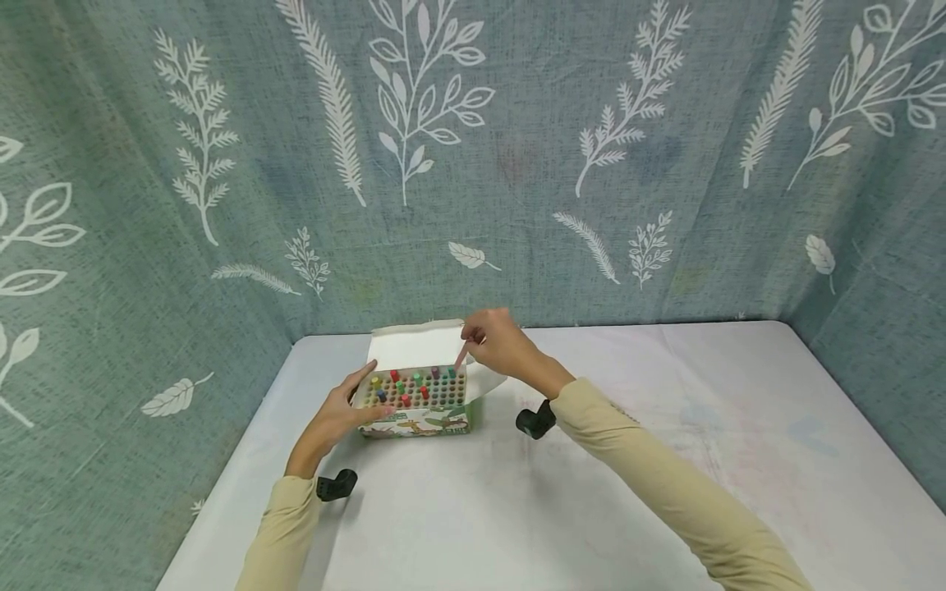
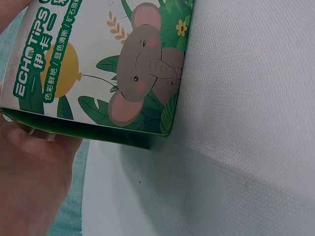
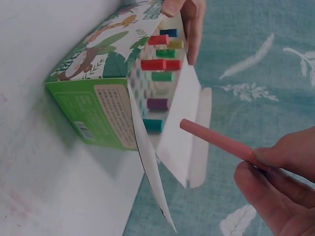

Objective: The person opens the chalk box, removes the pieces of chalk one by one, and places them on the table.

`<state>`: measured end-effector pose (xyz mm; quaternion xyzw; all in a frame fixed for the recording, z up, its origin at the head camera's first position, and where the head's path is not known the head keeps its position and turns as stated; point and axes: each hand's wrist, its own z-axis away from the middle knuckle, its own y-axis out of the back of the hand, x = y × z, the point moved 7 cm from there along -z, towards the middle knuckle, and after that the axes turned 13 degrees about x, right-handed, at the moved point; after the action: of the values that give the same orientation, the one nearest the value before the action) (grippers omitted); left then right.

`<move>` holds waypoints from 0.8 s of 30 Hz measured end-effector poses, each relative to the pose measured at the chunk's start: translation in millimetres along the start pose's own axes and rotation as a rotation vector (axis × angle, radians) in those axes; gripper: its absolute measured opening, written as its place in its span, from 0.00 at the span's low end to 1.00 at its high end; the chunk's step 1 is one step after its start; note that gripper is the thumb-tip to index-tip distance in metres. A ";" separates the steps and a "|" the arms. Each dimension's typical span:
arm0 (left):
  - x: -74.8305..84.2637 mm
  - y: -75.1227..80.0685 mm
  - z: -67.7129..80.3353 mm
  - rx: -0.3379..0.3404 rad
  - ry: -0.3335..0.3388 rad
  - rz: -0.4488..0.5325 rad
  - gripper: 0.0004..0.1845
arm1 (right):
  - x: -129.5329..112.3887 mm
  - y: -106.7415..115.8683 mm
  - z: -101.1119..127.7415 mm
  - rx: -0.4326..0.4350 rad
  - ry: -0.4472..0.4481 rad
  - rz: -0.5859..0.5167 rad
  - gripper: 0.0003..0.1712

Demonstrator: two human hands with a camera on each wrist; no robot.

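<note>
A printed cardboard chalk box [image 1: 417,424] stands on the table with its white lid folded back. Inside, a tray full of holes [image 1: 447,398] holds several coloured chalk sticks upright, among them red, green, yellow, blue and purple ones. My left hand [image 1: 342,417] grips the box at its left end, thumb over the front edge and fingers toward the back. Between thumb and fingers my right hand [image 1: 498,341] pinches a pink chalk stick [image 3: 216,140] near one end. In the head view the stick slants down over the back right corner of the tray, near a teal chalk stick [image 3: 153,125].
A side flap [image 3: 147,162] sticks out from the box's right end, and the raised lid [image 1: 417,345] stands behind the tray. The white table [image 1: 628,492] spreads out in front and to the right. A patterned green curtain [image 1: 517,205] hangs behind its back edge.
</note>
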<state>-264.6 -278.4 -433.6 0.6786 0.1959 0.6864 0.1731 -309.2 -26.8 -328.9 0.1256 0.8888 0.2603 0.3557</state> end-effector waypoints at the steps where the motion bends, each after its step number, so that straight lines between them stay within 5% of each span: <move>1: 0.9 0.0 0.5 0.000 0.002 -0.002 0.48 | 0.6 1.9 0.2 0.005 -0.003 -0.003 0.08; 8: -3.3 0.2 -2.3 -0.003 0.007 -0.001 0.49 | 2.6 17.2 1.3 0.050 -0.018 -0.025 0.08; 17: -34.3 -1.1 -17.5 0.017 -0.002 -0.005 0.49 | 10.1 32.4 6.2 0.093 -0.061 -0.031 0.05; 24: -38.0 -0.7 -19.1 0.019 -0.003 -0.018 0.50 | 19.0 41.7 10.7 0.123 -0.090 -0.045 0.03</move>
<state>-283.0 -297.6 -466.9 0.6795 0.2081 0.6819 0.1732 -313.8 19.7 -323.2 0.1385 0.8889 0.1913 0.3926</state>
